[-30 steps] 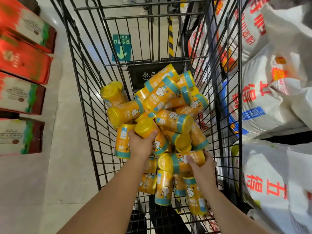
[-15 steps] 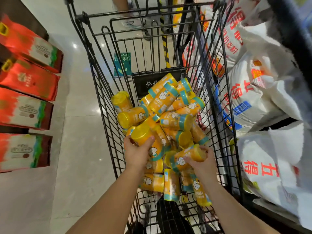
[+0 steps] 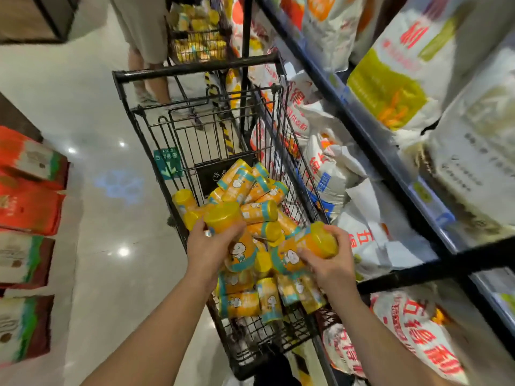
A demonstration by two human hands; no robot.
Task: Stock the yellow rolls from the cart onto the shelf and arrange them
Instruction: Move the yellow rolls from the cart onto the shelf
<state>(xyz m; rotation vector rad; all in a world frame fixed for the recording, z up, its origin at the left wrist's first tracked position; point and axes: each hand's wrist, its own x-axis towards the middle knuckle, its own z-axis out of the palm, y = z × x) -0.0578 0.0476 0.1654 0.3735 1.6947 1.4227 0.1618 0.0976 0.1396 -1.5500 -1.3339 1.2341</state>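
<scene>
HEAD VIEW: A black wire cart (image 3: 156,151) stands in a shop aisle with its right wall close against a shelf (image 3: 390,165), where white sacks (image 3: 328,168) with red lettering bulge up to the wire. The left hand (image 3: 207,249) curls fingers and thumb round a roll (image 3: 234,235), held tilted with its yellow cap up over the left half of the basket. The right hand (image 3: 334,263) grips a second roll (image 3: 306,247) that lies almost level, cap pointing right toward the shelf, near the cart's right wall. Both sit above the pile (image 3: 250,190) of yellow, teal-banded rolls heaped through the middle and near end of the basket. Beyond the pile the far end shows bare wire up to the push bar (image 3: 195,68). Left of the cart, glossy pale floor (image 3: 97,190) lies open as far as a row of red and green boxes (image 3: 28,190) along the frame's left edge. Past the push bar, a person (image 3: 145,29) and another cart (image 3: 195,32) loaded with yellow goods stand in the aisle. A black strut (image 3: 434,268) of the shelf crosses at lower right, just beyond the right wrist, with more sacks above and below it. The right side of the frame is blurred.
</scene>
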